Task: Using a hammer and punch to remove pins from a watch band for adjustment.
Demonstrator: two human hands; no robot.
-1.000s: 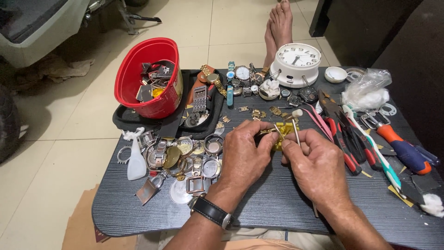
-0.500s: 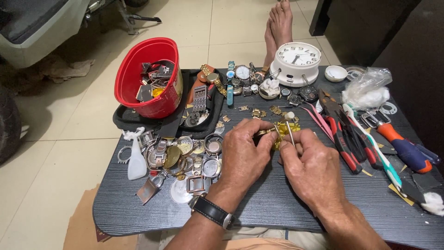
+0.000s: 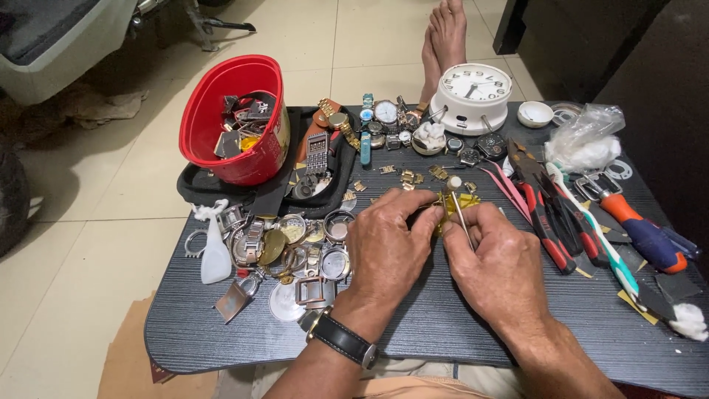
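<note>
My left hand (image 3: 388, 247), with a black wristwatch (image 3: 346, 341) on its wrist, pinches a small gold watch band piece (image 3: 452, 207) above the dark table (image 3: 443, 325). Right beside it, my right hand (image 3: 502, 266) grips a thin metal tool (image 3: 459, 210) whose tip touches the gold piece. Both hands meet over the middle of the table. Loose gold links (image 3: 410, 176) lie just beyond them.
A red bucket (image 3: 235, 118) of parts sits on a black tray (image 3: 198, 191) at the back left. Watch cases (image 3: 295, 240) pile at the left. A white clock (image 3: 471, 96), pliers (image 3: 546, 207), a screwdriver (image 3: 639, 225) and a plastic bag (image 3: 587, 140) fill the right. Someone's bare feet (image 3: 443, 37) rest beyond.
Both hands have stayed together over the gold piece; the thin tool has tilted slightly in my right hand. Nothing else has moved.
</note>
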